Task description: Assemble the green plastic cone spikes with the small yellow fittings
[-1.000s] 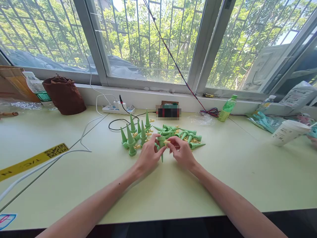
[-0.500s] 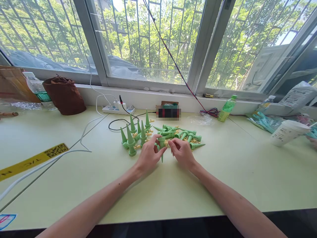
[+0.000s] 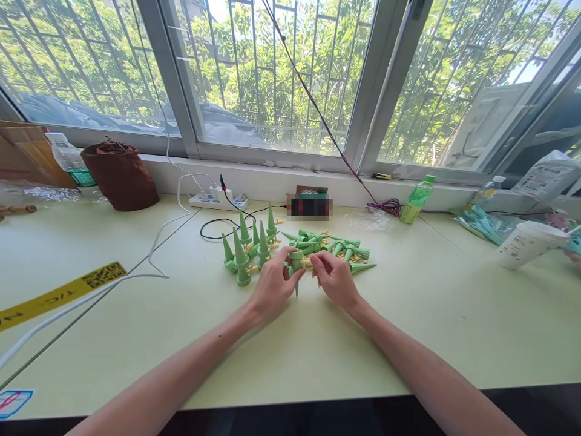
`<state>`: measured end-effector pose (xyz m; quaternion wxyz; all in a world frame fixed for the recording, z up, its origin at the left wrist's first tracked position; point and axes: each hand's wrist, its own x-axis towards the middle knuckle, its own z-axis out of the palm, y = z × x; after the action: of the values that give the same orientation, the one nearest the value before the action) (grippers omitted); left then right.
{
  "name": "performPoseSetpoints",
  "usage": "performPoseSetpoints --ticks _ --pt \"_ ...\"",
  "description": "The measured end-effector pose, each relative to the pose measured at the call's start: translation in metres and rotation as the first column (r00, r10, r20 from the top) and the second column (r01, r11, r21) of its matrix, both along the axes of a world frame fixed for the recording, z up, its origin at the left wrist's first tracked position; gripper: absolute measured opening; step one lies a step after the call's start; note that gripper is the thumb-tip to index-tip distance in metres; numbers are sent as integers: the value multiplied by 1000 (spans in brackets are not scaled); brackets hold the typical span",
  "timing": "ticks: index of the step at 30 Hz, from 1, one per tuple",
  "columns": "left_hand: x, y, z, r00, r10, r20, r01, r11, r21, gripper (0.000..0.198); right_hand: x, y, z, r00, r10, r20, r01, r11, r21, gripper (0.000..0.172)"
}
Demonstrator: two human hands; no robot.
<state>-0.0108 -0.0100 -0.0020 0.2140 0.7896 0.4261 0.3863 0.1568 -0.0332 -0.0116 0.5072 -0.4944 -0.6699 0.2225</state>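
My left hand [image 3: 273, 280] is closed round the cap end of a green plant watering spike [image 3: 296, 259], whose tip points down. My right hand [image 3: 334, 278] pinches the small yellow valve [image 3: 307, 263] at the spike's side; the fingertips partly hide it. To the left of my hands, several green watering spikes with yellow valves [image 3: 240, 260] stand with tips up. Just beyond my hands lies a loose pile of green spikes [image 3: 347, 247], with yellow pieces among them.
A power strip [image 3: 218, 200] with cables sits by the window wall. A brown pouch [image 3: 118, 175] and a bottle stand at left. At right are a green bottle [image 3: 417, 200], a white cup [image 3: 529, 243] and plastic bags. Part of another person's hand [image 3: 575, 259] shows at the right edge.
My right fingers have shifted very slightly to the right, and more of the yellow valve shows. My left hand keeps its hold on the spike.
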Motion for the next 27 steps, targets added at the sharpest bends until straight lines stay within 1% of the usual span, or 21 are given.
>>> performPoseSetpoints --ticks 4,8,11,16,20,22,27 --pt "0 0 1 1000 12 10 -12 1000 0 32 -1 0 -2 999 31 17 -32 999 16 27" --pt "0 0 1 1000 9 2 -9 1000 -3 32 -1 0 -3 998 49 25 -50 999 6 25" --pt "0 0 -1 1000 -8 6 8 1000 -3 32 -1 1 -4 998 40 41 -39 999 -18 28" --pt "-1 1 -3 999 -46 12 46 998 -30 34 1 5 -7 996 -25 91 23 1000 16 41" --pt "-1 1 -4 999 -38 3 39 999 -27 35 0 5 -7 993 -40 114 38 999 14 45" --pt "-1 2 -4 1000 -21 -9 20 1000 -16 35 0 4 -5 994 -22 109 22 1000 -1 41" --pt "-1 2 -3 1000 17 -16 -17 1000 13 36 -1 1 -2 997 31 77 -32 999 10 24"
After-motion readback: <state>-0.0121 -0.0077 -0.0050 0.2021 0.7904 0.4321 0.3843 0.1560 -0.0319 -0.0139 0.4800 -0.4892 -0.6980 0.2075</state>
